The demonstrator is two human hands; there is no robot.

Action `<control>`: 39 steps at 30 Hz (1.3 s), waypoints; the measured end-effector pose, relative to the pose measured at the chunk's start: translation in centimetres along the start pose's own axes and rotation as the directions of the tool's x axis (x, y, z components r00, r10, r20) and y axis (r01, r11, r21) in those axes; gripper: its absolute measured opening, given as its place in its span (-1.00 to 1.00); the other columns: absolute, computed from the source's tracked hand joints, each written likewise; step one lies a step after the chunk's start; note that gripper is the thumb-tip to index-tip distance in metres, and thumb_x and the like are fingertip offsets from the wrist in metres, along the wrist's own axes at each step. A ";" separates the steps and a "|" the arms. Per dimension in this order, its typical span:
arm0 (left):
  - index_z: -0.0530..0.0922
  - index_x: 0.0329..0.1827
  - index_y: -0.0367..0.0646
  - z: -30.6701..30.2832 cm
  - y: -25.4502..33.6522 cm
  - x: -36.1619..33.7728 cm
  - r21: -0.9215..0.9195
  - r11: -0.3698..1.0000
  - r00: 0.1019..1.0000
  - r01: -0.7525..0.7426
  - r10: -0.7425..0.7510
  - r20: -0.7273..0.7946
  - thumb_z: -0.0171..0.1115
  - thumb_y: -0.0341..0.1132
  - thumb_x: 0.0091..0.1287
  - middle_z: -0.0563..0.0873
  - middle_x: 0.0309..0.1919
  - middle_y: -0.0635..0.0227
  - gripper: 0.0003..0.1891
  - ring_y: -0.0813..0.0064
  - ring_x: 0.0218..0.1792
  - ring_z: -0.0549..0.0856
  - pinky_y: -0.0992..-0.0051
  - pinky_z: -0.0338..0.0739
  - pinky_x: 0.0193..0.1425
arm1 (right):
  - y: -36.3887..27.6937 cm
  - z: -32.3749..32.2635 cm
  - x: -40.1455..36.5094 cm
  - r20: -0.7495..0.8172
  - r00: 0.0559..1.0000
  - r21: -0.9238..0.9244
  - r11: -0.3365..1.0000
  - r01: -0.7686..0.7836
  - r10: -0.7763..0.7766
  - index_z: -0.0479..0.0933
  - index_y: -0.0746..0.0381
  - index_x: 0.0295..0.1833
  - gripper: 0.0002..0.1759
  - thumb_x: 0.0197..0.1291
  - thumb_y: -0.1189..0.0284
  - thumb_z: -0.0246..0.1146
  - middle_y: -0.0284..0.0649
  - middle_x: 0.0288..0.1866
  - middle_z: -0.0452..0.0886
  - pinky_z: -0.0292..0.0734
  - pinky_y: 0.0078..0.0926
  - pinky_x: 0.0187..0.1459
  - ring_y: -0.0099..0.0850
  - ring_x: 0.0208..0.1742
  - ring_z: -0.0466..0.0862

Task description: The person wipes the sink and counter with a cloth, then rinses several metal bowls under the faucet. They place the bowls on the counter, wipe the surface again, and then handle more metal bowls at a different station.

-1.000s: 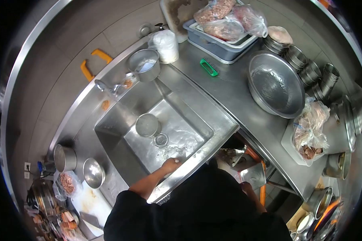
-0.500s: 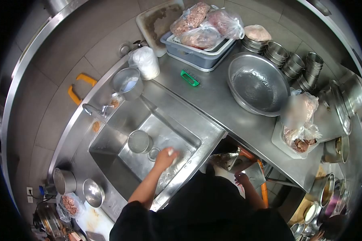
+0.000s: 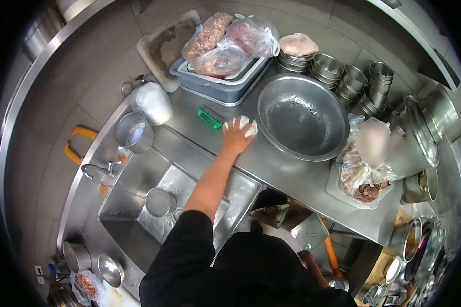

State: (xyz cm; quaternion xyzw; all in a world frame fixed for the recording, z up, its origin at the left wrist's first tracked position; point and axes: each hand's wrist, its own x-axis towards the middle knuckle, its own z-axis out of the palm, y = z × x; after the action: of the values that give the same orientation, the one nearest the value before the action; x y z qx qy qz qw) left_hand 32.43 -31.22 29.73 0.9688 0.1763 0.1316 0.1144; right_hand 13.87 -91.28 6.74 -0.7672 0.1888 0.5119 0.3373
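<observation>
My left hand [image 3: 235,137] presses a crumpled white cloth [image 3: 250,129] onto the steel worktop, arm stretched out over the sink. Just left of the fingers lies a green brush [image 3: 209,117]. The rim of a wide steel basin [image 3: 264,138] is close on the right of the cloth. My right hand [image 3: 306,257] hangs low beside my body, below the worktop edge, near a flat metal sheet [image 3: 311,233] and an orange bar [image 3: 333,250]. Its fingers are small and blurred, and I cannot tell whether they hold anything.
The sink [image 3: 120,217] contains a round strainer-like pot [image 3: 160,201]. Behind the worktop are bagged meat [image 3: 217,61] in a grey tub [image 3: 225,92] and stacked steel cups [image 3: 327,69]. A plastic container [image 3: 338,184] with bagged meat stands at right. A pot [image 3: 134,132] sits beside the tap [image 3: 101,170].
My left hand has moved with the white cloth from over the sink up to the worktop, between brush and basin. My right hand stays low at my side. The camera view has shifted.
</observation>
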 end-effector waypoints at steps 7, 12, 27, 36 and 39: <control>0.51 0.24 0.20 0.5 -1.0 1.3 -0.058 0.991 0.987 0.117 -0.123 -0.103 0.24 -0.07 0.17 0.44 0.26 0.17 -0.49 0.05 0.27 0.40 0.00 0.28 0.29 | 0.0 -2.4 -1.9 0.078 0.928 -0.623 0.709 0.331 -0.365 0.58 0.22 -0.12 -0.70 0.26 0.23 0.12 -0.20 -0.39 0.63 0.59 -0.31 -0.51 -0.37 -0.51 0.64; 0.65 0.01 0.20 -2.9 -0.1 -9.0 -0.128 0.990 0.983 0.066 -0.087 -0.161 0.33 -0.15 0.00 0.57 -0.06 0.23 -0.58 0.10 0.02 0.51 0.10 0.40 0.08 | -6.5 -2.4 -0.1 0.233 0.937 -0.476 0.809 0.344 -0.260 0.59 0.20 -0.10 -0.71 0.23 0.24 0.14 -0.24 -0.44 0.59 0.51 -0.34 -0.57 -0.40 -0.56 0.59; 0.60 0.10 0.02 -25.0 -16.8 -50.2 -0.172 0.667 0.499 0.725 -0.681 -0.537 0.36 -0.30 0.07 0.57 0.03 0.08 -0.55 0.07 0.13 0.52 0.23 0.39 0.27 | -23.2 11.5 8.8 0.786 0.536 -0.557 0.024 0.830 -0.308 0.57 0.17 -0.11 -0.76 0.15 0.31 0.20 -0.23 -0.55 0.51 0.37 -0.31 -0.67 -0.34 -0.68 0.47; 0.39 0.29 -0.17 -36.8 -31.0 -69.8 0.008 0.019 0.020 1.000 -0.919 -0.394 0.40 0.02 0.10 0.59 0.13 0.03 -0.26 0.08 0.17 0.56 0.21 0.45 0.22 | -20.1 15.9 7.3 0.575 0.637 -0.744 -0.006 0.668 -0.514 0.57 0.19 -0.15 -0.72 0.17 0.21 0.23 -0.18 -0.47 0.60 0.47 -0.28 -0.47 -0.14 -0.47 0.60; 0.47 0.13 -0.16 -30.8 -33.1 -76.7 0.055 -0.006 0.008 0.998 -0.972 -0.235 0.36 -0.09 0.12 0.65 0.01 0.01 -0.45 0.03 0.05 0.62 0.15 0.50 0.08 | -18.4 15.9 4.3 0.581 0.618 -0.627 0.193 0.755 -0.529 0.57 0.24 -0.09 -0.70 0.25 0.25 0.15 -0.10 -0.38 0.64 0.51 -0.24 -0.23 -0.12 -0.26 0.66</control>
State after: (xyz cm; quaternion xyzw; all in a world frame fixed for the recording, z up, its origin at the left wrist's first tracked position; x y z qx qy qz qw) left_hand -56.26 -24.09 33.35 0.5600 0.8243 0.0561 0.0614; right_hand 16.80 -66.85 4.81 -0.7649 -0.4622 0.4295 0.1299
